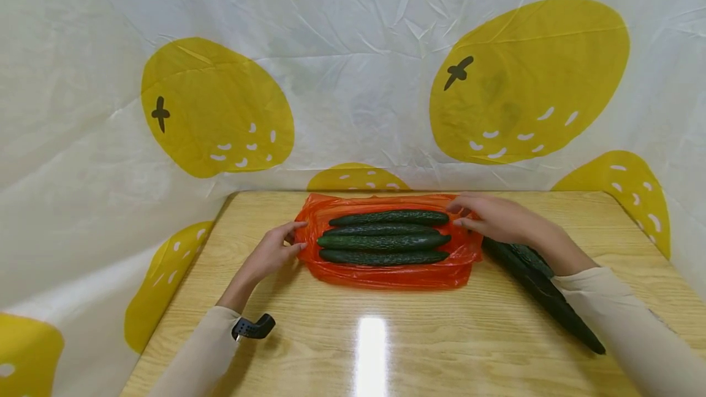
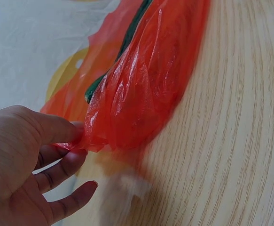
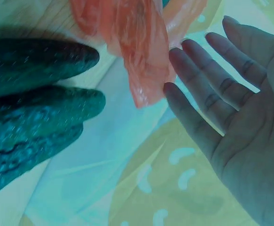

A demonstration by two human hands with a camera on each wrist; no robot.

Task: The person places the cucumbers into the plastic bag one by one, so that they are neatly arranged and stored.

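Observation:
Several dark green cucumbers lie side by side on a red plastic bag in the head view. My left hand is at the bag's left end. In the left wrist view, that hand's thumb and index finger pinch a gathered edge of the bag. My right hand is over the bag's right end. The right wrist view shows the right hand with its fingers extended, fingertips right at the hanging bag edge. Cucumber ends show beside it.
More cucumbers lie slanted on the wooden table, partly under the right forearm. A cloth with yellow fruit prints rises behind the table and along its left side. A black wrist device sits on the left sleeve.

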